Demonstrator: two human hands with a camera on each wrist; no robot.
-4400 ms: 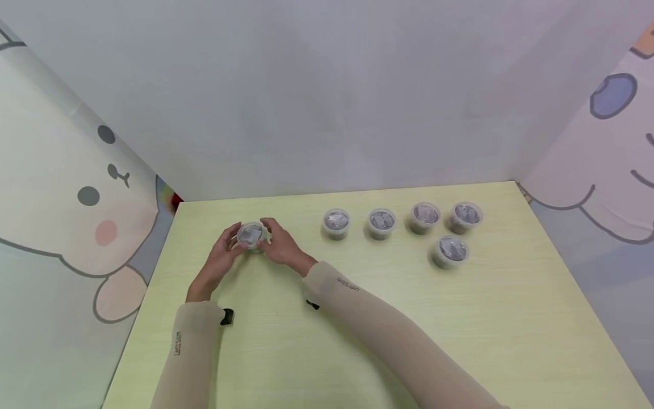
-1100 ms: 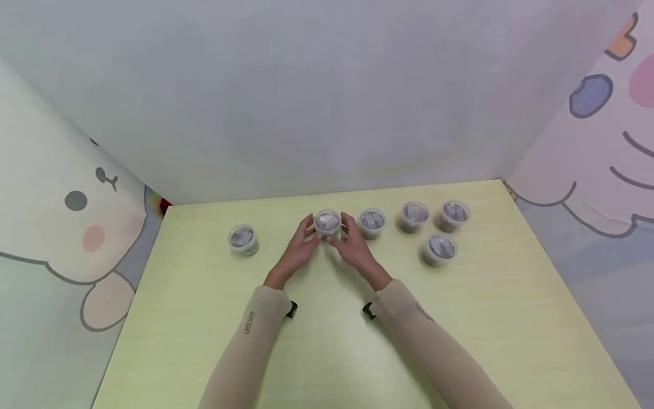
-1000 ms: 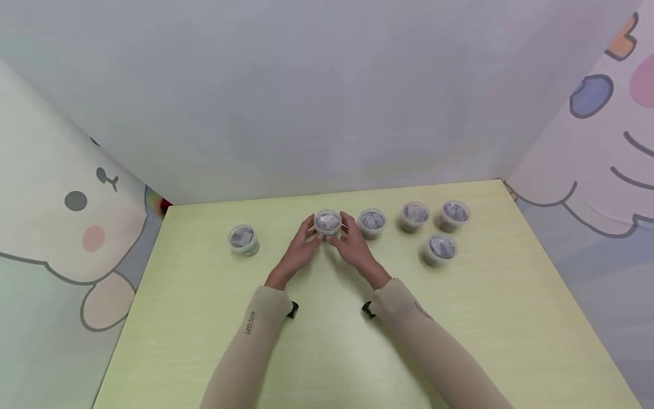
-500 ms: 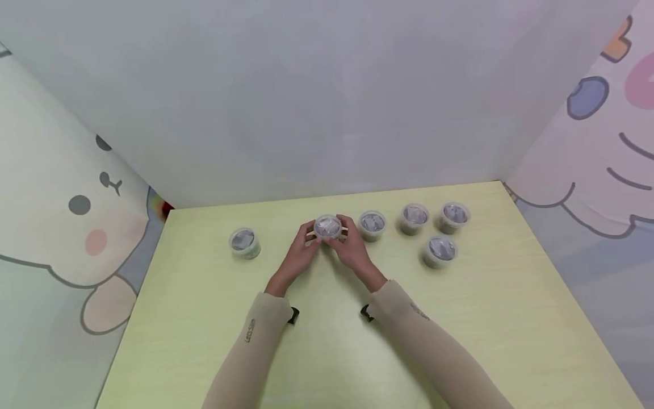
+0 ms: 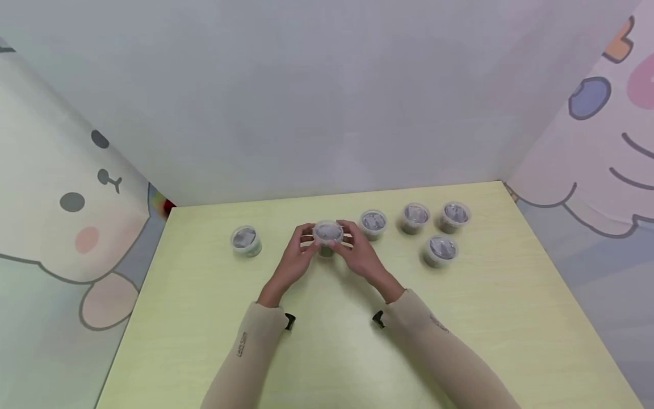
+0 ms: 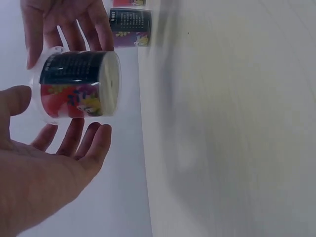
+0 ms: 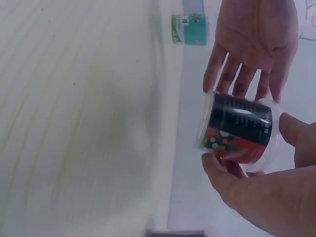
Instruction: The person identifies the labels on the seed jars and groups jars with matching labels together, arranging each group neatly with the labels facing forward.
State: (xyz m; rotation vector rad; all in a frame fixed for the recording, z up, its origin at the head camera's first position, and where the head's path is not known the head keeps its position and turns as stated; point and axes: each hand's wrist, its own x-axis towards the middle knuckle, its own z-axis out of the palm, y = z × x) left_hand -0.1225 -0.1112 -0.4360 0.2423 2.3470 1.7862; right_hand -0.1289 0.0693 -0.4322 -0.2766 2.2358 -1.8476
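Note:
Between both hands hangs a small clear plastic tub (image 5: 328, 233) with a greyish top, raised off the yellow table. Its wrapper, black above red with a flower print, shows in the left wrist view on the tub (image 6: 74, 84). My left hand (image 5: 295, 258) grips its left side, thumb in front and fingers around the back. On the opposite side my right hand (image 5: 360, 255) holds it the same way. In the right wrist view the tub (image 7: 239, 128) lies between the two hands' fingers, its base apart from the table.
A teal-labelled tub (image 5: 246, 241) stands alone to the left. To the right, a tub (image 5: 373, 224) is close to my right fingers, with several more, including a nearer tub (image 5: 440, 251). A pale wall (image 5: 327, 102) rises behind the table (image 5: 327, 352).
Both hands left the teal-labelled tub at the left and came round the middle tub. Over the last second that tub has risen off the table and come slightly nearer.

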